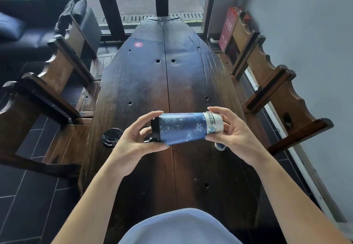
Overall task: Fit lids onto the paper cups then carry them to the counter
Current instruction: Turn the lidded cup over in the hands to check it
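I hold a blue patterned paper cup sideways above the dark wooden table. A black lid sits on its mouth, which points left. My left hand grips the lidded end, fingers curled around the lid's rim. My right hand grips the white base end. A loose black lid lies on the table's left edge. Under my right hand a second cup shows only a small blue and white part.
Wooden benches flank the table on the left and on the right. A red numbered sticker marks the far part of the table. A red box stands by the window at the back right.
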